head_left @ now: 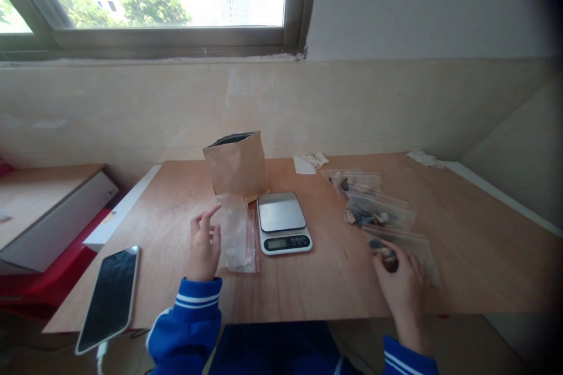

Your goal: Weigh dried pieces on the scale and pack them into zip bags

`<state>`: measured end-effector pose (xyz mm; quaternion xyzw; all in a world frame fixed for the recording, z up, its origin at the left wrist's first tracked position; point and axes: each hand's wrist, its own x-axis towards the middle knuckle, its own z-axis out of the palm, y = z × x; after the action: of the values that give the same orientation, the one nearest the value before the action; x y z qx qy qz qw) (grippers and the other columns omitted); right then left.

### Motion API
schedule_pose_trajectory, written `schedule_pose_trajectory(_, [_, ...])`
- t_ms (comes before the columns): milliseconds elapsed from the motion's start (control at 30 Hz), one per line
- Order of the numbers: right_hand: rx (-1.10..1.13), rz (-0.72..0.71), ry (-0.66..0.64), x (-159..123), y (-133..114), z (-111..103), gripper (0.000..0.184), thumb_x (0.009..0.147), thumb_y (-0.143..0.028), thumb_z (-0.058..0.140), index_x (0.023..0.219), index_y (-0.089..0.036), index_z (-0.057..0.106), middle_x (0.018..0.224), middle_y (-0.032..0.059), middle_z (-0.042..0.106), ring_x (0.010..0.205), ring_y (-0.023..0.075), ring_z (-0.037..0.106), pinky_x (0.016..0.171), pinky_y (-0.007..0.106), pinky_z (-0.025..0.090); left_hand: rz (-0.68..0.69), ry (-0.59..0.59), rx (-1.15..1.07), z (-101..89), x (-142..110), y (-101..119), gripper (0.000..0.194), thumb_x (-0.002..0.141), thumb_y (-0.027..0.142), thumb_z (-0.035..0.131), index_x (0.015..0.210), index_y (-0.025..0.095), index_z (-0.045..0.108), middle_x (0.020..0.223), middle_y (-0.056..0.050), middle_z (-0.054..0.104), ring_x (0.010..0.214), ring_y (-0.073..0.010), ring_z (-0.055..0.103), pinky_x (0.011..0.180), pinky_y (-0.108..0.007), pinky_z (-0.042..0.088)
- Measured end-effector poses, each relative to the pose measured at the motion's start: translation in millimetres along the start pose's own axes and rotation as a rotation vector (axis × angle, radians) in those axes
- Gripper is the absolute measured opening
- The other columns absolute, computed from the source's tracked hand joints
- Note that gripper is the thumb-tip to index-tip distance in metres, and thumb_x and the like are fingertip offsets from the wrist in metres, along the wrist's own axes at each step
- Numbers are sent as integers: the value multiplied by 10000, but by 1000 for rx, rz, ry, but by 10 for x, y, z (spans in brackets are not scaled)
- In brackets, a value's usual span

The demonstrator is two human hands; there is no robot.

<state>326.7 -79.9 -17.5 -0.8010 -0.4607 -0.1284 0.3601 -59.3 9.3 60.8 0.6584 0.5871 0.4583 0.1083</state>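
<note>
My right hand [402, 284] is closed on a clear zip bag [426, 255] at the right of the table. Dark and tan lumps, perhaps stones, show between its thumb and fingers; their exact kind is unclear. Behind it lie two more filled zip bags, a nearer bag [382, 214] and a farther bag [356, 181]. My left hand [205, 249] is raised with fingers bent and apart, holding nothing. Just right of it is a stack of flat, clear zip bags [235, 240]. A white kitchen scale [281, 217] with a bare steel plate stands right of that stack.
A brown paper pouch [237, 164] stands with its top gaping behind the clear bags. The phone [109, 299], with a white cable, lies at the left table edge. White paper [304, 165] and a crumpled scrap [316, 159] lie near the wall, below the window [171, 0].
</note>
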Motion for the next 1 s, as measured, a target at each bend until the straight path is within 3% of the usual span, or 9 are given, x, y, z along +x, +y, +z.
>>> schedule_pose_trajectory(100, [85,91,7,25,-35,-133,358,747,-352,519,998,-164,692,918,137,684,856,302,610,743,401,454,-87,-14,159,12,0,21,351,818,230,499,1149,208,614,1150,-132,485,978,-251,577,828,-470,513])
schedule_pose_trajectory(200, [257,254,-20,46,-121,-255,371,723,-394,603,1008,-176,695,856,115,697,789,279,633,691,373,471,-123,0,361,52,-8,53,392,804,193,504,1176,237,619,1374,-153,405,1252,-368,413,982,-597,344])
schedule_pose_trajectory(367, [635,417,14,105,-461,-450,418,699,-430,674,1035,-181,673,959,106,692,853,256,639,769,391,491,113,-186,168,298,-43,63,416,813,218,526,1206,323,613,1458,-54,424,1385,-294,292,1141,-481,115])
schedule_pose_trajectory(567, [1119,584,-144,83,-1015,-677,364,672,-394,740,979,-213,668,999,46,697,925,202,641,802,318,500,-49,-244,110,666,-213,-240,473,765,368,627,1234,309,605,1469,-84,411,1424,-334,173,1135,-520,5])
schedule_pose_trajectory(667, [1356,703,-333,34,-1173,-691,292,679,-373,736,926,-228,679,936,16,715,850,188,660,711,288,521,-43,-267,162,693,-221,-338,476,788,380,601,1256,294,590,1484,-92,386,1429,-340,149,1131,-532,12])
schedule_pose_trajectory(767, [1532,833,-537,-12,-1239,-618,235,692,-389,724,861,-229,689,857,3,727,758,180,667,650,288,529,-79,-312,168,617,-164,-284,437,794,381,597,1220,285,612,1452,-90,437,1417,-353,191,1126,-546,45])
schedule_pose_trajectory(900, [1635,931,-813,-26,-1354,-482,257,651,-375,766,831,-207,692,811,7,731,693,158,661,632,267,519,-148,-293,84,368,-100,120,338,904,355,420,1127,233,644,1317,-92,574,1336,-309,373,1128,-543,64])
schedule_pose_trajectory(933, [1648,936,-863,-18,-1409,-451,252,650,-356,771,833,-203,691,806,3,729,683,145,656,622,249,509,-129,-299,-8,293,-93,261,352,923,374,379,1121,239,635,1275,-75,601,1289,-279,430,1126,-513,135])
schedule_pose_trajectory(1000, [1662,917,-945,9,-1542,-387,245,667,-333,761,857,-196,690,809,-2,725,662,125,644,591,219,485,-104,-435,-272,163,-88,525,372,928,431,367,1098,231,629,1141,-63,651,1102,-233,560,1008,-409,364])
